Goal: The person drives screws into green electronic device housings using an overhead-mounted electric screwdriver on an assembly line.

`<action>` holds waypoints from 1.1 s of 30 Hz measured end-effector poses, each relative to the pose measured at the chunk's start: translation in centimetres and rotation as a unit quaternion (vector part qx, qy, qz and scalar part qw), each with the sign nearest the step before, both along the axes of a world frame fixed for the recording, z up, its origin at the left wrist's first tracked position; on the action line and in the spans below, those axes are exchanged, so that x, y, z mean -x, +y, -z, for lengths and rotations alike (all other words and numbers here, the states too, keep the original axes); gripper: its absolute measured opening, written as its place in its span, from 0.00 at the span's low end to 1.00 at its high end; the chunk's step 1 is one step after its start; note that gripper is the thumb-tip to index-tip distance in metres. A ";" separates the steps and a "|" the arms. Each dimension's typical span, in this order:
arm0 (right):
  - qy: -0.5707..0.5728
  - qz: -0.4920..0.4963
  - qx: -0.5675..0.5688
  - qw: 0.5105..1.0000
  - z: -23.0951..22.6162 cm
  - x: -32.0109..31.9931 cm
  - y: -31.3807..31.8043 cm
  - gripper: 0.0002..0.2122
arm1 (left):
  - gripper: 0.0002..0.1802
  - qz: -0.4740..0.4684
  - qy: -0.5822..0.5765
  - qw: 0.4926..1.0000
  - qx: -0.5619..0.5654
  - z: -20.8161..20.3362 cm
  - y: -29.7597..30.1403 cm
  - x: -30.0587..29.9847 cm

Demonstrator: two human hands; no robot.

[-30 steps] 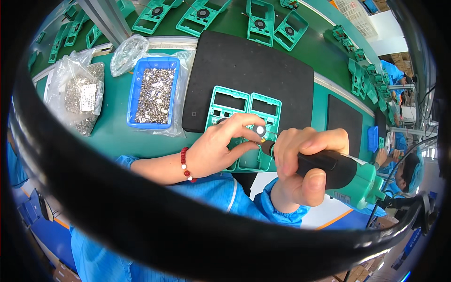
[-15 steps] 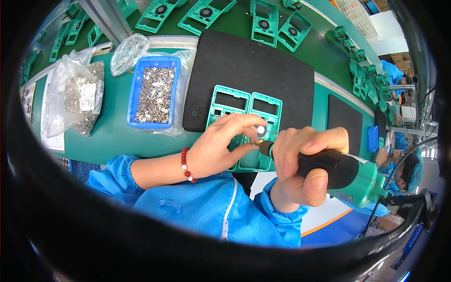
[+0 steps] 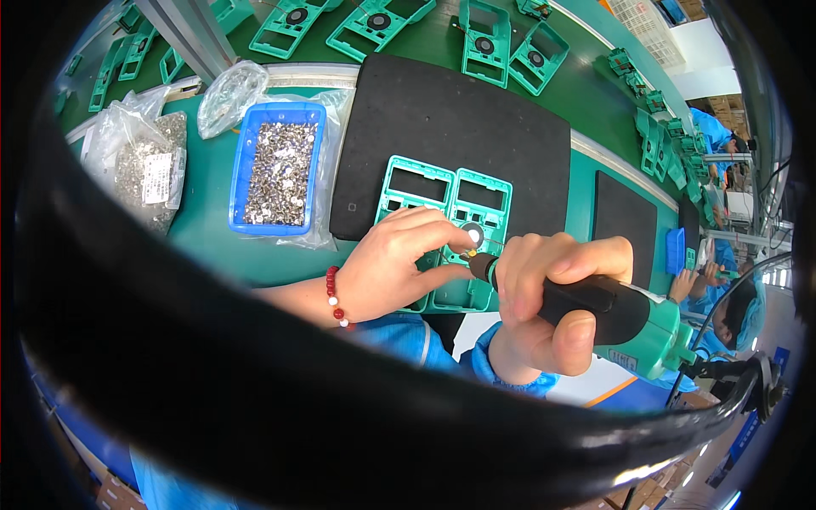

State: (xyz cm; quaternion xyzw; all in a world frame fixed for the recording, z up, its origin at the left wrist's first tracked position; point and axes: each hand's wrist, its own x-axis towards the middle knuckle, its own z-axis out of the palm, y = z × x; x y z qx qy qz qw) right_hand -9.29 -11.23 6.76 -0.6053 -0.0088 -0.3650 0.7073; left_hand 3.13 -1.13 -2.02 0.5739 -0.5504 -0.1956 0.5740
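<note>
My right hand [image 3: 552, 293] is wrapped round an electric screwdriver [image 3: 616, 314] with a black grip and green rear end. Its tip points left, down at the right one of two green plastic housings [image 3: 483, 189] lying side by side on a black mat [image 3: 459, 110]. A small round black speaker [image 3: 473, 234] with a light centre sits in that housing. My left hand [image 3: 404, 263], with a red and white bead bracelet, curls over the housings. Its thumb and forefinger pinch close around the screwdriver's tip; whatever is between them is too small to make out.
Left of the mat stands a blue tray [image 3: 237, 183] of small screws, beside a clear bag [image 3: 157, 166] of more. Several green housings [image 3: 484, 47] lie on the green belt beyond. Another black mat [image 3: 625, 217] and a small blue bin [image 3: 675, 251] are rightward, near co-workers.
The screwdriver and both hands stay at almost the same spot. The view has tilted a little, and a dark blurred band at the bottom now hides more of my left sleeve.
</note>
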 end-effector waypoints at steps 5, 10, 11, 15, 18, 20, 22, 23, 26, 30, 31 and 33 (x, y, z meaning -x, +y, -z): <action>0.005 0.011 -0.007 1.000 0.2 0.3 0.1 0.22 | 0.11 -0.002 -0.030 1.000 -0.007 0.5 0.0 0.0; -0.019 0.031 -0.007 0.999 0.0 0.3 0.4 0.23 | 0.12 -0.021 -0.078 0.997 0.003 0.5 -0.1 -0.2; -0.009 0.055 0.021 0.998 -0.1 -0.1 0.6 0.21 | 0.12 -0.026 -0.079 0.997 0.000 0.3 -0.1 -0.2; -0.008 0.031 -0.012 0.999 0.0 0.1 0.6 0.24 | 0.12 -0.023 -0.068 0.997 -0.002 0.3 -0.1 -0.4; -0.005 0.034 -0.015 0.999 0.0 -0.1 0.6 0.24 | 0.11 -0.016 -0.060 0.998 0.003 0.3 -0.1 -0.5; -0.005 0.033 -0.009 0.999 -0.1 -0.2 0.6 0.24 | 0.11 -0.014 -0.053 0.998 0.005 0.4 0.0 -0.5; -0.011 0.036 -0.015 0.999 0.2 -0.1 0.4 0.24 | 0.09 -0.016 -0.061 0.998 0.004 0.4 -0.1 -0.4; -0.012 0.035 -0.017 0.999 0.3 -0.1 0.3 0.24 | 0.09 -0.016 -0.062 0.998 0.002 0.4 -0.1 -0.4; -0.015 0.014 -0.004 1.000 0.2 -0.2 0.2 0.23 | 0.09 -0.017 -0.076 0.997 0.003 0.2 0.1 -0.4; -0.013 -0.001 0.010 1.000 0.3 -0.3 0.0 0.22 | 0.09 -0.003 -0.092 0.996 -0.001 0.2 0.2 -0.5; -0.010 -0.003 0.005 1.000 0.3 -0.2 0.0 0.22 | 0.10 -0.003 -0.095 0.995 0.000 0.2 0.2 -0.5; -0.010 -0.002 0.005 1.000 0.2 -0.3 0.0 0.21 | 0.10 -0.003 -0.099 0.995 0.001 0.2 0.2 -0.6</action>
